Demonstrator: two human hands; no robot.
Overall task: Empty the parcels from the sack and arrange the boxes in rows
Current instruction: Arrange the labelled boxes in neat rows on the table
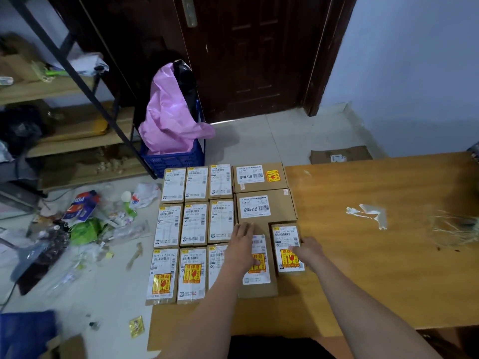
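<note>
On the left end of the worn wooden table (375, 255), rectangular cardboard boxes are lying flat in rows, edges touching; nine slim boxes (195, 221) with glossy white labels are forming a three-by-three grid, the nearest row carrying yellow-and-red fragile stickers; two wider brown boxes (264, 193) are sitting just beside the grid, one behind the other; the left hand (242, 244) is resting flat, fingers spread, on a larger labelled box (259, 286) in the front row; the right hand (308, 251) is touching the near right edge of a small labelled box (286, 244) with loosely bent fingers, though whether it is gripping cannot be told; no sack can be made out with certainty; crumpled plastic wrappers (83, 218) are littering the pale floor.
</note>
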